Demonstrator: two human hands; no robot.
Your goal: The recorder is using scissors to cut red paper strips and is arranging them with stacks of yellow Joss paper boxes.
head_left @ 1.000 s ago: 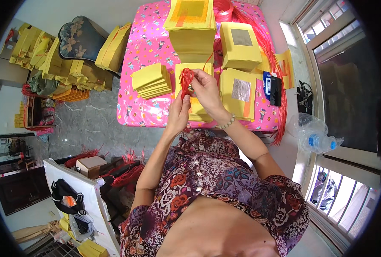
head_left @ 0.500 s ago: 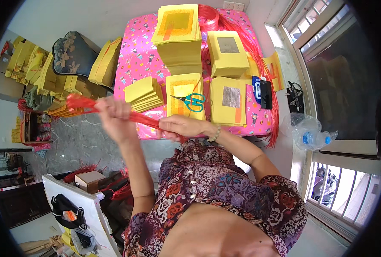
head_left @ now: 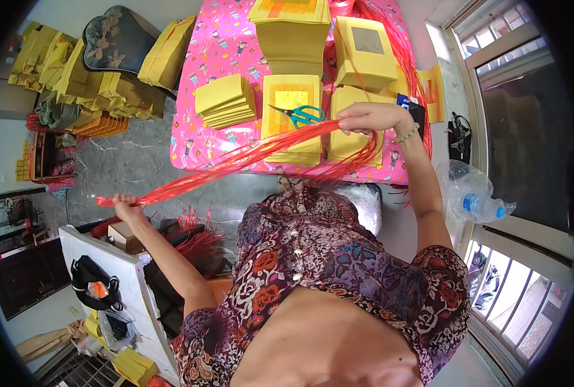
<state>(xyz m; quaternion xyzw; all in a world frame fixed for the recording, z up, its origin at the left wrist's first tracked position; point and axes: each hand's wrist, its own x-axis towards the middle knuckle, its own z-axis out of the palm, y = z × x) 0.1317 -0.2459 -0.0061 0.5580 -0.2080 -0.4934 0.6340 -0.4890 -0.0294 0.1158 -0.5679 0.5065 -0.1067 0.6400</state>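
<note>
A long bundle of red plastic strips (head_left: pixel 235 160) stretches slantwise between my hands, in front of the table's near edge on the left and above it on the right. My left hand (head_left: pixel 127 206) is closed around its lower end, out over the floor. Higher up, my right hand (head_left: pixel 374 117) grips the other part, and loose ends hang in a curve below it. Behind the strips, teal-handled scissors (head_left: pixel 303 116) lie with blades apart on a stack of yellow paper (head_left: pixel 291 90) that has an orange printed square. My right hand partly covers another yellow stack (head_left: pixel 348 100).
A pink patterned table (head_left: pixel 190 145) holds a tall yellow paper stack (head_left: pixel 293 48), a fanned stack (head_left: pixel 225 100) and more red strips (head_left: pixel 406 48). A plastic bottle (head_left: pixel 480 203) stands right. Left are a chair (head_left: pixel 116 42), yellow bundles (head_left: pixel 167 55) and a white board (head_left: pixel 106 277).
My hands have moved far apart, the left down and leftward, the right up and rightward. The red strips are now drawn out long between them. The view has shifted slightly.
</note>
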